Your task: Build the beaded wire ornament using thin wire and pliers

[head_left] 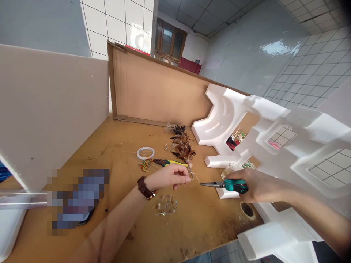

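Observation:
My left hand [172,176], with a brown-strapped watch [145,187] at its wrist, pinches a thin light-coloured wire [196,176]. The wire curves rightward toward the tips of the needle-nose pliers [219,185]. Around the teal and black handles, my right hand [253,184] is closed; I cannot tell whether the jaws grip the wire. Just beyond my left fingers lies a brown feather duster-like bundle [183,146]. A second pair of pliers [164,162] with yellow-green handles rests there too. Nearer me is a small coil of beaded wire [166,205].
A white tape ring [145,153] and coloured strings [146,165] lie on the table [123,138]. White foam packing [274,135] stands along the right, beside a glass jar [231,170]. A cardboard panel [161,87] closes the back. A blurred-out phone-like object [82,202] lies left.

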A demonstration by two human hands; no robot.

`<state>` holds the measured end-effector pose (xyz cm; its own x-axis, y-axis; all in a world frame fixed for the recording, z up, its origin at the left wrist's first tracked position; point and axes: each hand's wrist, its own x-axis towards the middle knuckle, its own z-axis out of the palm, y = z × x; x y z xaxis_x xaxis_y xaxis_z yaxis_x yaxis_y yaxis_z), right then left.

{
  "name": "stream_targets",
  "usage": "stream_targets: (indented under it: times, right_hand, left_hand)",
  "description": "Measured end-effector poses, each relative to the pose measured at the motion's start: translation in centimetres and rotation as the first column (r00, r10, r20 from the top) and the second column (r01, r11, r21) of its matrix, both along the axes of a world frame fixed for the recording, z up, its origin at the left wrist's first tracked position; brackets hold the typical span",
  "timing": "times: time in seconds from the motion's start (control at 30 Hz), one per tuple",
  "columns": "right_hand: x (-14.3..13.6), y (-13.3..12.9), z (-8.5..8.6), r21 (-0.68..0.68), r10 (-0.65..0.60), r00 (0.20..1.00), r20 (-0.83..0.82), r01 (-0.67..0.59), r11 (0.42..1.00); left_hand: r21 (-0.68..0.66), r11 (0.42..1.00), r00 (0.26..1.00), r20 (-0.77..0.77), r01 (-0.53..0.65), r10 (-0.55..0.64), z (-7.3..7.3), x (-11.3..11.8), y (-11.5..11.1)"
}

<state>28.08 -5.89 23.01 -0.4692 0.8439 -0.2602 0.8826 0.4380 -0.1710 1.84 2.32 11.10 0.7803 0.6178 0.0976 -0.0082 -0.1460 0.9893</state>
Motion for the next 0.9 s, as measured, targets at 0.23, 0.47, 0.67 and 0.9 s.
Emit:
stream_targets:
  times: [0.23,0.47,0.67,0.9]
  right_hand:
    - [-0.2,-0.2,-0.4,0.185,0.098,0.991,0.087,-0.113,0.976]
    - [-0.2,-0.1,-0.9,0.615,0.079,0.966,0.246,-0.218,0.757]
    - [-1.7,-0.8,-2.1,0.637,0.167,0.858,0.485,-0.478,0.605]
    - [-2.0,-0.1,-2.7,0.659,0.158,0.820,0.550,-0.542,0.522]
  left_hand:
    - [0.144,0.990,1.000,-0.030,0.011,-0.007,0.2,0.2,-0.1]
    - [0.059,0.988,0.989,-0.007,-0.146,0.147,0.1,0.3,0.3]
    - [-0.282,0.948,0.985,0.052,-0.146,0.167,-0.3,1.1,-0.1]
    - [-0.352,0.929,0.987,0.070,-0.111,0.144,0.0,1.5,-0.6]
